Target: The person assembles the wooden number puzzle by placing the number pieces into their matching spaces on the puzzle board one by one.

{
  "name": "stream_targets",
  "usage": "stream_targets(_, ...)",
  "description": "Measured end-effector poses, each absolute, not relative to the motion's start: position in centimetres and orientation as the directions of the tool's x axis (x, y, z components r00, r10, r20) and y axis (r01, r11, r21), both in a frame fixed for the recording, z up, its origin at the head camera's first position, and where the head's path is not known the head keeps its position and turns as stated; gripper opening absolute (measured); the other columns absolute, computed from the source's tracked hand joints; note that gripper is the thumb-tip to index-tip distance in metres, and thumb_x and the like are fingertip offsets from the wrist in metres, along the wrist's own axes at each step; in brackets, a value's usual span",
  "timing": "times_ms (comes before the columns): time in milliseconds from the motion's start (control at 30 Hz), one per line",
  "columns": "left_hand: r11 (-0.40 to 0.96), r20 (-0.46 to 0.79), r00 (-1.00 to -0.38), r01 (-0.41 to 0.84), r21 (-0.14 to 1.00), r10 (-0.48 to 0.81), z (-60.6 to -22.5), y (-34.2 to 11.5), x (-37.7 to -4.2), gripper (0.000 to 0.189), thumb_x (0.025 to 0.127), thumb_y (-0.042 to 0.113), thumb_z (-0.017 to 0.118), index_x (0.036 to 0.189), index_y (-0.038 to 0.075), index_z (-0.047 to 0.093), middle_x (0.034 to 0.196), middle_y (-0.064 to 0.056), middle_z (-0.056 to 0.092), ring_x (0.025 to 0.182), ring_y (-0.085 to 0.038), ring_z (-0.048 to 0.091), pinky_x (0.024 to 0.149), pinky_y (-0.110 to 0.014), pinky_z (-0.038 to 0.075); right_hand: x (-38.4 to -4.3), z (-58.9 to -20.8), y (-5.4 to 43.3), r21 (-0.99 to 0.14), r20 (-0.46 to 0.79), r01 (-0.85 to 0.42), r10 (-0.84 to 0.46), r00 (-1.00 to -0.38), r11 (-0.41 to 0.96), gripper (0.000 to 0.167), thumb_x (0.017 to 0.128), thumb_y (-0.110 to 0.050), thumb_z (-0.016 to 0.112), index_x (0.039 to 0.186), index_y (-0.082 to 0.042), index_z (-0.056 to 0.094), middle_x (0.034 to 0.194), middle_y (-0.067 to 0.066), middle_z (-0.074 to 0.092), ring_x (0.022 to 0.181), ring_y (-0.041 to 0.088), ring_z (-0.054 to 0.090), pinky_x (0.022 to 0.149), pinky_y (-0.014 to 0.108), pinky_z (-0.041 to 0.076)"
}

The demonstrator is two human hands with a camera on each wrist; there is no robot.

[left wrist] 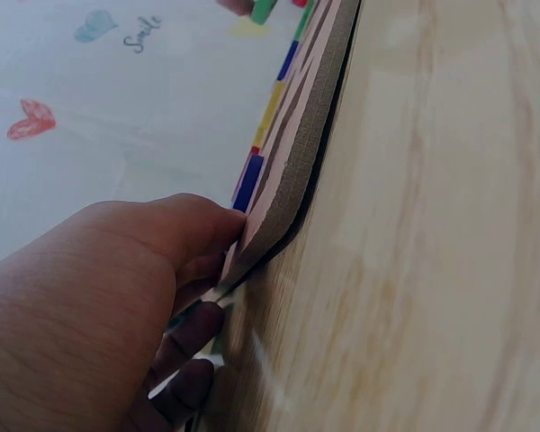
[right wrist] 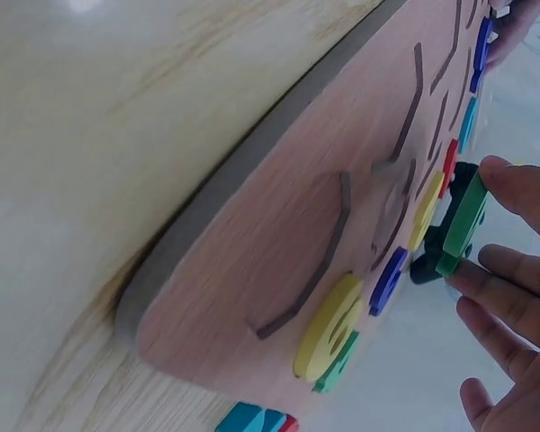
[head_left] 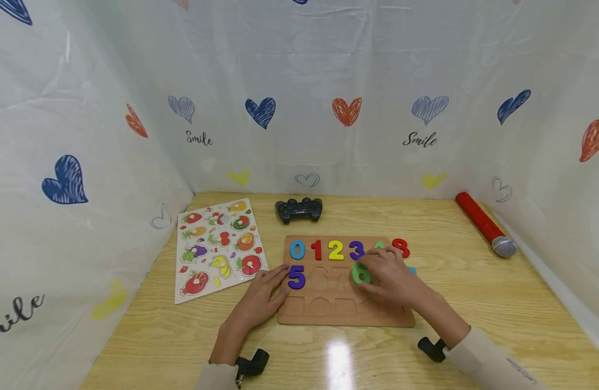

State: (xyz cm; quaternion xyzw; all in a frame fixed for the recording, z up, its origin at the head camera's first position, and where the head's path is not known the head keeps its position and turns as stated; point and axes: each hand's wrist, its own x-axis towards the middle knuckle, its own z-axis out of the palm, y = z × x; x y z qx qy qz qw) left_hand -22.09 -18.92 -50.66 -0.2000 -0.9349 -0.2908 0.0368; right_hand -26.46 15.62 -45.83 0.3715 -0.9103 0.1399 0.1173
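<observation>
My right hand (head_left: 392,276) pinches a green number 6 (head_left: 361,273) between thumb and fingers, held raised over the wooden number board (head_left: 319,314). The right wrist view shows the green 6 (right wrist: 466,220) edge-on, apart from the board. My left hand (head_left: 261,298) rests against the board's left edge, its fingertips touching beside the purple 5 (head_left: 297,277). A blue 0 (head_left: 297,249), red 1 (head_left: 317,250), yellow 2 (head_left: 336,250) and purple 3 (head_left: 357,250) lie along the top row. A yellow number piece (right wrist: 331,326) on the board is hidden by my right hand in the head view.
A red 8 (head_left: 401,247) lies at the board's upper right corner, with a blue piece (head_left: 412,270) partly covered below it. A fruit puzzle board (head_left: 216,287) lies left. Behind are a black game controller (head_left: 299,209) and, far right, a red microphone (head_left: 484,223).
</observation>
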Motion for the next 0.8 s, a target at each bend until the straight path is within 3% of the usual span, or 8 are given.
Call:
stream_targets(233, 0.752, 0.189, -0.918, 0.395, 0.529, 0.349, -50.7, -18.9, -22.1, 0.052, 0.1, 0.029, 0.061, 0.147, 0.008, 0.052, 0.153, -0.004, 0.046, 0.118, -0.025, 0.046, 0.098, -0.046, 0.041, -26.2, -45.8, 14.5, -0.211, 0.262, -0.688, -0.638, -0.724, 0.694, 0.049, 0.086, -0.034, 0.079, 0.125, -0.007, 0.067, 0.12, 0.003, 0.068, 0.124, 0.031, 0.051, 0.105, 0.066, 0.018)
stream_targets(800, 0.745, 0.198, -0.91, 0.412, 0.525, 0.364, -50.7, -18.9, -22.2, 0.052, 0.101, 0.029, 0.06, 0.148, 0.007, 0.051, 0.154, -0.005, 0.045, 0.116, -0.024, 0.046, 0.097, -0.045, 0.041, -26.4, -45.8, 12.6, -0.171, 0.225, -0.688, -0.652, -0.724, 0.705, 0.051, 0.085, -0.04, 0.08, 0.125, -0.01, 0.067, 0.12, 0.002, 0.068, 0.125, 0.029, 0.051, 0.103, 0.06, 0.026)
